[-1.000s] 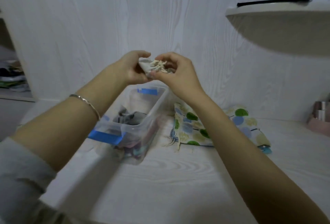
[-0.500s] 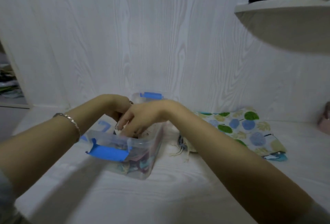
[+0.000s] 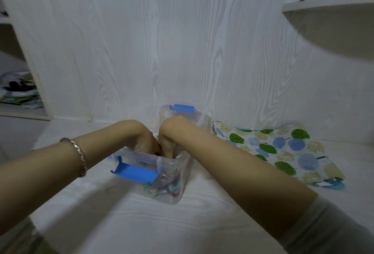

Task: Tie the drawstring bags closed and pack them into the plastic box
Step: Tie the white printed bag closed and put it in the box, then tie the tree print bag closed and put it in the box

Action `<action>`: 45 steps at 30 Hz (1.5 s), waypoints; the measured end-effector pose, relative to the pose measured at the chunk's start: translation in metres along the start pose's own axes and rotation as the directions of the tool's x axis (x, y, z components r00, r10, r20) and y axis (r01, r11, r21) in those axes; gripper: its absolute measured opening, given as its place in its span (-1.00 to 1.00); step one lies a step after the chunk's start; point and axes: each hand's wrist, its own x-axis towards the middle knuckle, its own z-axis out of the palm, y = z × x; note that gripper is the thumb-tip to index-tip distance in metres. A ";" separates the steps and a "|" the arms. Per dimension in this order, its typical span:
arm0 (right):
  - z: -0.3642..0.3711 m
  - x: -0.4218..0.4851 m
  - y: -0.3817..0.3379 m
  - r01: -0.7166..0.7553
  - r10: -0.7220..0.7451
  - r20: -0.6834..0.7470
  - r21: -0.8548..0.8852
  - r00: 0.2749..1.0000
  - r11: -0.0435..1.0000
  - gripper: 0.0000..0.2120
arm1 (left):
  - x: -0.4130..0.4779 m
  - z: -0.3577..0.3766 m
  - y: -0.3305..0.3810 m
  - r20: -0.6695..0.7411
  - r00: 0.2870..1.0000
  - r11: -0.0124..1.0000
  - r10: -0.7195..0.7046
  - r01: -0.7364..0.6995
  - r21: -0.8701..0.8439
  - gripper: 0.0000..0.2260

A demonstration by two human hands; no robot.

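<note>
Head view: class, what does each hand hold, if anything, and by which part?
It cannot be told. The left hand and right hand both reach into the clear plastic box with blue latches, their fingertips hidden inside.

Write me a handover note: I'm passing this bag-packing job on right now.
Left hand and right hand: both down in the box, side by side; fingertips hidden, grip unclear.
Box: lid off, on the table; coloured bags already packed show through its wall.
Leaf-print bag: flat on the table right of the box, not packed; its tie can't be seen.
To do: finish in the box, then tie and pack the leaf-print bag.
</note>
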 end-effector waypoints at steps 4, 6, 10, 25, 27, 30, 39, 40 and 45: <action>0.005 -0.001 -0.008 0.026 -0.028 -0.051 -0.041 0.998 0.999 -0.77 | 0.023 0.016 -0.009 0.025 0.996 0.991 -0.080 0.077 0.111 -0.54; 0.005 -0.004 -0.010 0.033 -0.039 -0.068 -0.087 0.997 0.996 -0.80 | 0.027 0.022 -0.013 -0.001 0.998 0.998 -0.068 0.068 0.016 -0.54; -0.007 -0.002 0.012 0.017 -0.008 -0.111 0.083 0.994 0.996 -0.61 | -0.012 -0.003 -0.006 -0.042 0.999 0.942 0.013 -0.026 -0.333 -0.52; 0.132 -0.055 0.135 -0.107 0.414 -0.243 0.741 0.877 0.663 -0.89 | 0.005 -0.086 0.163 -0.580 0.791 0.968 -0.193 0.057 -0.245 -0.72; 0.159 -0.051 0.134 -0.069 0.336 -0.180 0.789 0.925 0.611 -0.83 | 0.018 -0.074 0.175 -0.476 0.849 0.958 -0.229 0.110 -0.264 -0.68; 0.192 -0.044 0.128 0.003 0.290 -0.205 0.823 0.935 0.569 -0.53 | 0.039 -0.061 0.181 -0.428 0.861 0.928 -0.273 0.118 -0.355 -0.70; 0.218 -0.014 0.098 0.179 0.445 -0.417 0.857 0.792 0.484 -0.70 | 0.069 -0.053 0.172 -0.666 0.676 0.922 -0.315 0.052 -0.383 -0.64; 0.219 -0.011 0.096 0.178 0.471 -0.430 0.854 0.770 0.489 -0.75 | 0.068 -0.052 0.172 -0.675 0.667 0.919 -0.314 0.034 -0.394 -0.67; 0.219 -0.002 0.091 0.275 0.572 -0.517 0.845 0.636 0.459 -0.84 | 0.068 -0.052 0.168 -0.826 0.437 0.796 -0.357 -0.321 -0.514 -0.76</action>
